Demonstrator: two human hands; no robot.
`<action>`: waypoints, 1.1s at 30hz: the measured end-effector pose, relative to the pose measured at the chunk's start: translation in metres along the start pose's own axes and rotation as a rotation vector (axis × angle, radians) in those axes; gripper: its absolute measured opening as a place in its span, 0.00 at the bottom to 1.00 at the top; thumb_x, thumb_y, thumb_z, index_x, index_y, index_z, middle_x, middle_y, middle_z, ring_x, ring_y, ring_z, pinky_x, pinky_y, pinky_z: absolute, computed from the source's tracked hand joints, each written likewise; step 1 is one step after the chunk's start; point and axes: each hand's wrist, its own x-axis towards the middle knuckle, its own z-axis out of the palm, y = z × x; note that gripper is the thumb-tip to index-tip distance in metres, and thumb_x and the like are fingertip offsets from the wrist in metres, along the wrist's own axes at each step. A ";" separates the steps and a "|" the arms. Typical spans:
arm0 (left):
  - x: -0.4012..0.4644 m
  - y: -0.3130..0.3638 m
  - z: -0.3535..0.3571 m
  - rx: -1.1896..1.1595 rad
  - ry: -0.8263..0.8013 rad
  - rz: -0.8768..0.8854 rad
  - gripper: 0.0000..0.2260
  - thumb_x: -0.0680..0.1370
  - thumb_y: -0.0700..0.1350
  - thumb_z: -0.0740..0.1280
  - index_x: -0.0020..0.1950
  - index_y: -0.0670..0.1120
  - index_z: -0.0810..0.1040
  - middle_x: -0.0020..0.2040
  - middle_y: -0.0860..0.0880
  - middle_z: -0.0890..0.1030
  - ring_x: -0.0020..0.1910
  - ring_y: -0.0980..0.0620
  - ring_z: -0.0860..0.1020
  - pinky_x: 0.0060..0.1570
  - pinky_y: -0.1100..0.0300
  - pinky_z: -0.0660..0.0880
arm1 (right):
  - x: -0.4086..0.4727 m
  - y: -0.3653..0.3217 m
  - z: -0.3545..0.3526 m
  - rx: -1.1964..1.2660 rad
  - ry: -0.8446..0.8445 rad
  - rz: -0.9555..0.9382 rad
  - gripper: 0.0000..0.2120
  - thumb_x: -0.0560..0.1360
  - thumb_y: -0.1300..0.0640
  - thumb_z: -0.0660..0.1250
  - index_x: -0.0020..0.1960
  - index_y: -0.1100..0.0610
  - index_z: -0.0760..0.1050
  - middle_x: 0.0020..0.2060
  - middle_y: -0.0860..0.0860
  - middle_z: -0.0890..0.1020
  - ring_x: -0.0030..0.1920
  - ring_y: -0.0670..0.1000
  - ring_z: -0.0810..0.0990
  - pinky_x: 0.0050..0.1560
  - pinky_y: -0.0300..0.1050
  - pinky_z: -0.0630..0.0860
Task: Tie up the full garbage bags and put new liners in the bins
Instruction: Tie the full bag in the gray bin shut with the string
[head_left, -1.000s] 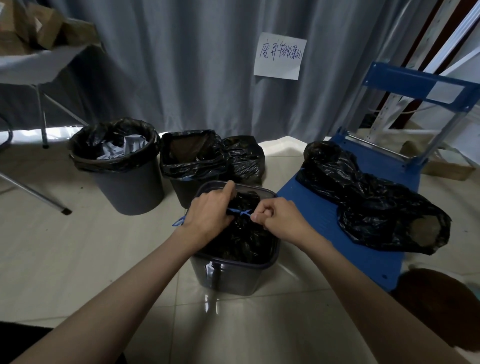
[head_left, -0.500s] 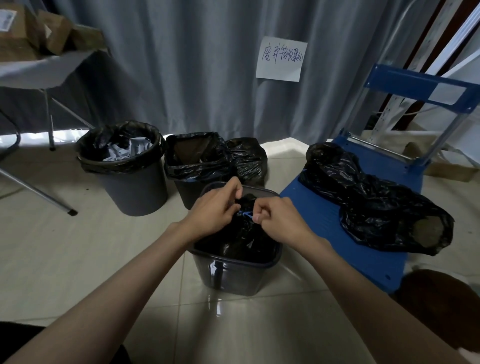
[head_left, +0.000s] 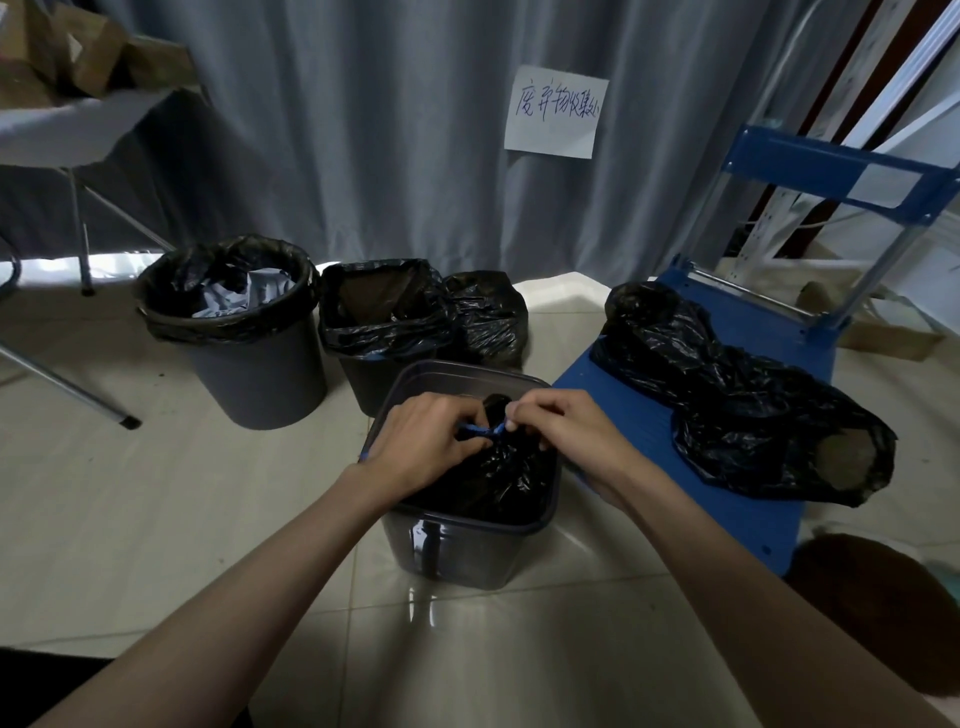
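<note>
Nearest, a square grey bin (head_left: 467, 545) stands upright on the tile floor (head_left: 130, 519), with a black garbage bag (head_left: 493, 478) inside it, its gathered neck pointing up. Left hand (head_left: 421, 447) and right hand (head_left: 566, 431) meet over the neck, each with fingers curled, pinching a blue drawstring (head_left: 483, 428) that runs left-right between them. Knot itself hidden by fingers; can't tell if tied. Just right of the bin, a blue cart (head_left: 727, 509) carries two lumpy black bags (head_left: 737, 410), lying along the deck's length, near-right to far-left; the near end shows a brown patch. Behind the bin, a second square bin (head_left: 379, 374) with liner, partly blocked, and a loose black bag (head_left: 488, 317) touching it. Left of those, a round bin (head_left: 260, 374), lined, pale stuff inside. Farthest: grey curtain (head_left: 363, 130) with a handwritten paper sign (head_left: 556, 111); text unreadable. Table (head_left: 67, 124) cut off top left.
</note>
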 end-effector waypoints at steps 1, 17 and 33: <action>0.000 0.002 0.001 0.006 -0.002 -0.004 0.07 0.73 0.57 0.71 0.46 0.56 0.76 0.43 0.57 0.81 0.47 0.53 0.79 0.40 0.56 0.72 | 0.000 -0.001 0.003 0.057 0.016 -0.029 0.10 0.76 0.56 0.69 0.41 0.61 0.83 0.44 0.50 0.85 0.46 0.48 0.81 0.46 0.40 0.74; 0.002 -0.006 -0.037 -0.289 -0.051 -0.003 0.08 0.76 0.52 0.66 0.47 0.54 0.67 0.33 0.55 0.77 0.33 0.55 0.75 0.39 0.48 0.76 | 0.012 -0.003 0.017 0.475 -0.003 0.084 0.11 0.79 0.61 0.63 0.54 0.64 0.83 0.42 0.56 0.84 0.34 0.46 0.77 0.33 0.36 0.72; 0.010 0.006 -0.038 -0.590 0.051 -0.133 0.16 0.68 0.49 0.79 0.50 0.48 0.79 0.38 0.53 0.83 0.39 0.55 0.81 0.43 0.62 0.75 | 0.016 0.002 0.018 0.244 0.057 -0.197 0.11 0.81 0.62 0.63 0.53 0.63 0.83 0.39 0.53 0.84 0.38 0.47 0.76 0.36 0.36 0.73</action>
